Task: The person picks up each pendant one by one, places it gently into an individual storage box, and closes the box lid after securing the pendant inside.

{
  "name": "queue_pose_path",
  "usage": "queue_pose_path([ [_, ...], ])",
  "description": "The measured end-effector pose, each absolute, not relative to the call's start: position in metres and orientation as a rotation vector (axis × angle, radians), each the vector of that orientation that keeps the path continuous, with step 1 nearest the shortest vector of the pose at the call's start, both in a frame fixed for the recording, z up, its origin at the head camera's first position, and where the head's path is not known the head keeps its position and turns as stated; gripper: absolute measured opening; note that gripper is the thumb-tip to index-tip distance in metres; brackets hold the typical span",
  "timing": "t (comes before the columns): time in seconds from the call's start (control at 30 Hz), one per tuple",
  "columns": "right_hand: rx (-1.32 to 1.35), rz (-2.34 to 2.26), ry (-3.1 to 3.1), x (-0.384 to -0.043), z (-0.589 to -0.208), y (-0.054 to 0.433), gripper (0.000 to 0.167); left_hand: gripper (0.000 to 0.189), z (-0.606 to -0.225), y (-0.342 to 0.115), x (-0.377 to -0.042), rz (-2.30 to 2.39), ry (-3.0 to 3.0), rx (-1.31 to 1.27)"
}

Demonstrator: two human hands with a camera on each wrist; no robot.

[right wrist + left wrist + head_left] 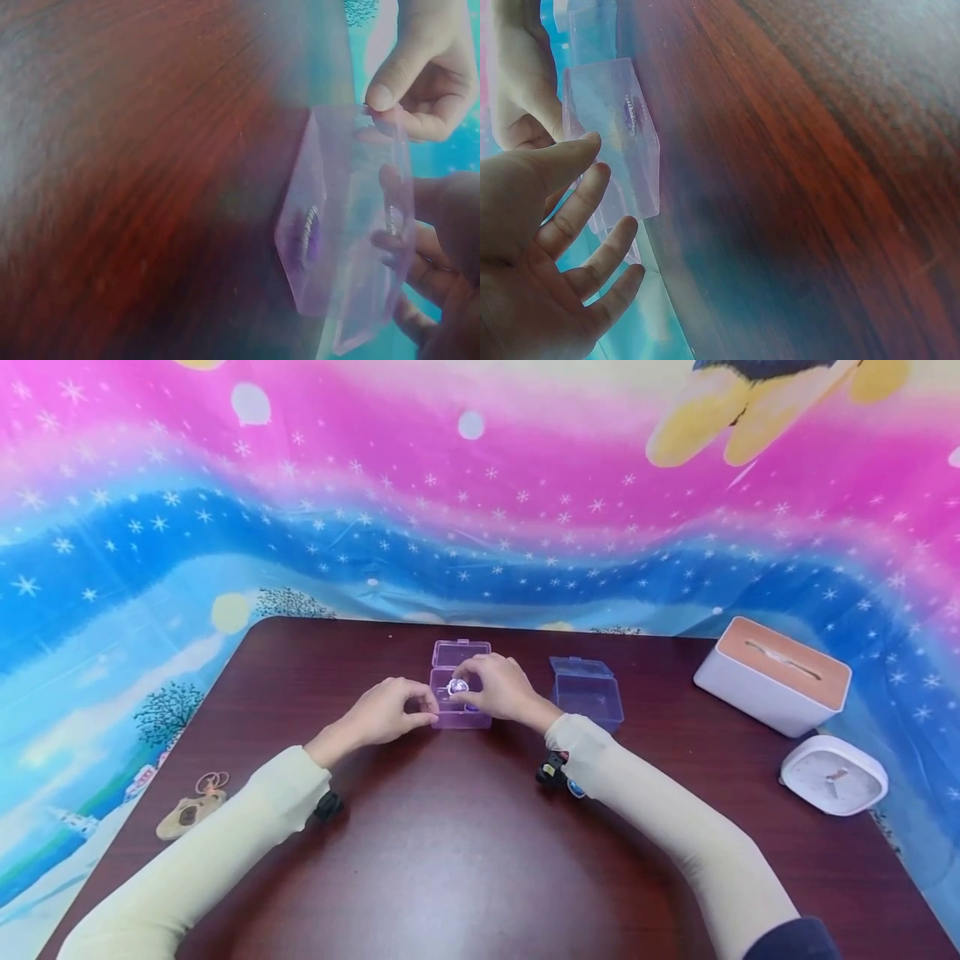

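A see-through pink-purple plastic box (460,720) stands with its lid (461,653) raised at the back. Over its opening, my right hand (501,685) pinches a round, sparkly, clear ornament (457,687) between thumb and fingers. Inside lies a purple ornament with a beaded silver rim (309,232). My left hand (386,710) is at the box's left end, fingertips touching its wall. In the left wrist view, that hand's fingers (604,259) are spread and fairly straight. To the right stands a see-through blue box (588,697), its lid raised too.
A blue round ornament (575,788) lies partly hidden below my right wrist, by the black wrist camera (552,770). A tissue box (776,681) and white clock (834,775) stand at the right. A tan keyring charm (191,812) lies at the left beside my sleeve.
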State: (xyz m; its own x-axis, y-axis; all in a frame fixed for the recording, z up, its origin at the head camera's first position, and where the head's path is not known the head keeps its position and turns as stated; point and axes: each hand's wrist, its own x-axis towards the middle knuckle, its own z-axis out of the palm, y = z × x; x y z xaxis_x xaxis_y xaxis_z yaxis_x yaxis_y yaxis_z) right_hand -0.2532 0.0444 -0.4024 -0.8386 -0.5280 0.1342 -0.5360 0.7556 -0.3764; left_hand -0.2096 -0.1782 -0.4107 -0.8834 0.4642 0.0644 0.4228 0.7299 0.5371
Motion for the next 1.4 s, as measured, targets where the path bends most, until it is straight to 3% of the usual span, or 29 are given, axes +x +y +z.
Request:
queue_pose_path([
  [0.37,0.775,0.629,-2.910,-0.255,-0.417,0.033,0.031,0.006,-0.411,-0.178,-0.210,0.814,2.884,0.748],
  [0.83,0.863,0.664,-2.980,-0.260,-0.419,0.024,0.033,0.005,-0.412,-0.179,-0.209,0.830,2.892,0.750],
  [1.17,0.949,0.750,-2.926,-0.251,-0.402,0.054,0.041,0.005,-0.412,-0.174,-0.209,0.803,2.904,0.736],
  [1.4,0.947,0.841,-2.825,-0.229,-0.369,0.099,0.044,0.034,-0.409,-0.168,-0.206,0.790,3.040,0.813],
])
